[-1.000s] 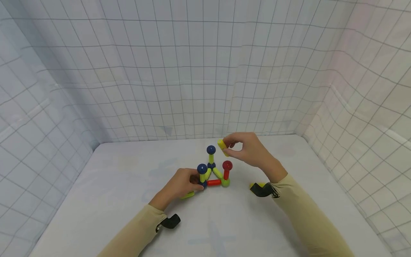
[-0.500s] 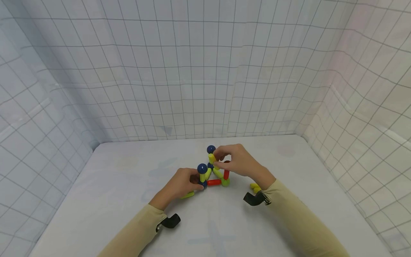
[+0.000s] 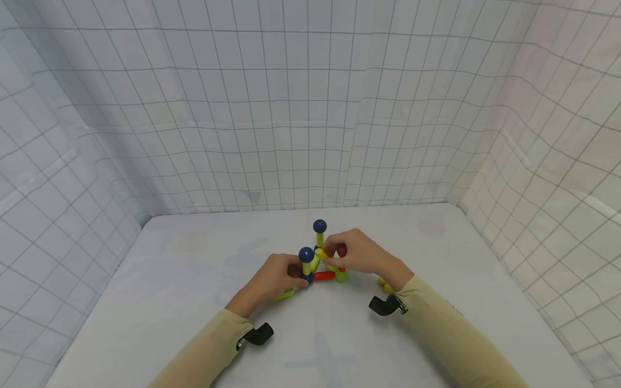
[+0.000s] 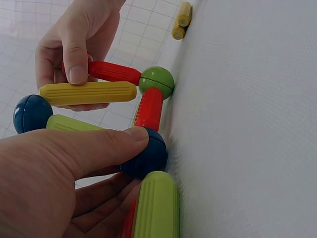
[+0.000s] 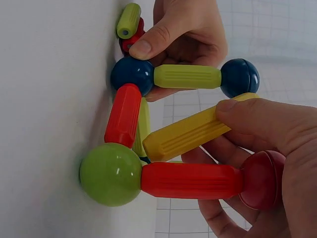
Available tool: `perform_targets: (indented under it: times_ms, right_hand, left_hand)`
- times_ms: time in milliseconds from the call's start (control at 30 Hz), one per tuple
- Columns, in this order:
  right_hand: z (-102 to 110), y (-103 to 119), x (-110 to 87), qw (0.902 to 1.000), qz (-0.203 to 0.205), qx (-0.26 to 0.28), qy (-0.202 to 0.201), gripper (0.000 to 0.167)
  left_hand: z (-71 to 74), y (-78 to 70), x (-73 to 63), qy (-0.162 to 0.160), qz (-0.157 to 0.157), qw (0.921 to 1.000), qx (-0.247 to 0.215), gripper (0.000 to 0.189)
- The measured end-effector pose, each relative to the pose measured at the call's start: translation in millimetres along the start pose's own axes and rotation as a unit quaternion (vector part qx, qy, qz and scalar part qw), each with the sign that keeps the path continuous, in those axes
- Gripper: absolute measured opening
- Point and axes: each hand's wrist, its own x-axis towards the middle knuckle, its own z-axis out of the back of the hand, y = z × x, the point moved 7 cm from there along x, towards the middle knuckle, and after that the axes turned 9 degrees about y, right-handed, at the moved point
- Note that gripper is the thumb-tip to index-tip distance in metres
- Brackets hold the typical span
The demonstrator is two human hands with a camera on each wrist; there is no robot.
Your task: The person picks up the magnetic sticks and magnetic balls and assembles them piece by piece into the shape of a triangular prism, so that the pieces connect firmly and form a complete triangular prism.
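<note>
A triangular frame of magnetic rods and balls stands on the table. My left hand (image 3: 274, 277) grips its near-left blue base ball (image 4: 151, 161). From that ball rise a lime rod (image 5: 188, 77) and a blue top ball (image 5: 240, 78). A red rod (image 5: 121, 116) joins it to the green base ball (image 5: 111, 173), which bears an upright red rod (image 5: 193, 179) and a red ball (image 5: 262, 179). My right hand (image 3: 359, 252) pinches a yellow rod (image 5: 188, 136), tilted, between the uprights. The back corner has a blue top ball (image 3: 319, 226) on a lime rod.
Beside my left hand lie a loose lime rod (image 4: 156, 208) and a red piece (image 5: 133, 39). Loose yellow rods (image 3: 385, 284) lie near my right wrist. The white table (image 3: 194, 253) is enclosed by grid-patterned curtains (image 3: 301, 118).
With the yellow rod pinched, my right hand has come down and left into the frame, then slightly lower. My left hand has stayed on the blue base ball.
</note>
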Motion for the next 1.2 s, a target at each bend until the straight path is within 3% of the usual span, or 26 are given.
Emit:
perform_targets:
  times_ms: [233, 600, 1200]
  right_hand:
    - [-0.2, 0.1, 1.7, 0.9996, 0.000, -0.020, 0.018, 0.009]
    - [-6.7, -0.8, 4.1, 0.9983, -0.004, -0.042, 0.041, 0.015]
    - [-9.3, -0.5, 5.0, 0.9981, -0.007, -0.044, 0.042, 0.015]
  left_hand:
    - [1.1, -1.2, 1.1, 0.002, 0.000, 1.0000, -0.003, 0.023]
    - [1.4, -1.6, 1.2, 0.001, -0.005, 1.0000, 0.000, 0.023]
    - [1.5, -6.7, -0.5, -0.005, -0.007, 0.9998, 0.018, 0.022]
